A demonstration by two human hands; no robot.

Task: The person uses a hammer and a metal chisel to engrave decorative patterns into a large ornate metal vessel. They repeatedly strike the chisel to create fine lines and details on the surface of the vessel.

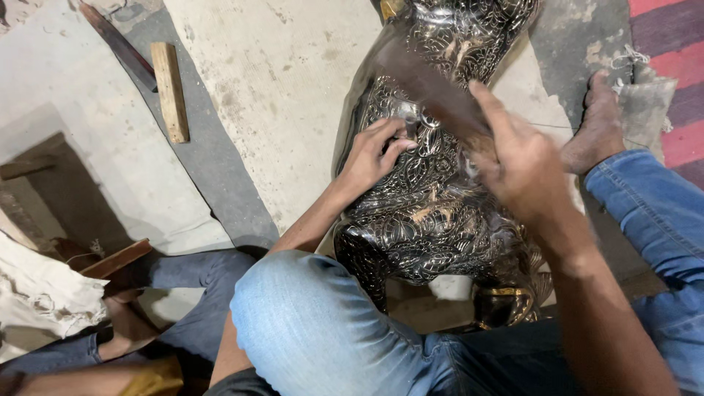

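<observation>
A big dark shiny metal figure with curly silver patterns is standing on the floor between the person's knees. The left hand is pinching a small tool against it. The right hand is gripping a blurry brown hammer.

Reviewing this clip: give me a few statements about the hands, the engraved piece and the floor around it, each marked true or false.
1. The left hand rests on a dark engraved metal figure. True.
2. The right hand is blurred. True.
3. A wooden block lies on the figure. False: it lies on the floor, apart, at upper left.
4. The person wears blue jeans. True.
5. The bare foot is at lower left. False: it is at upper right.
</observation>
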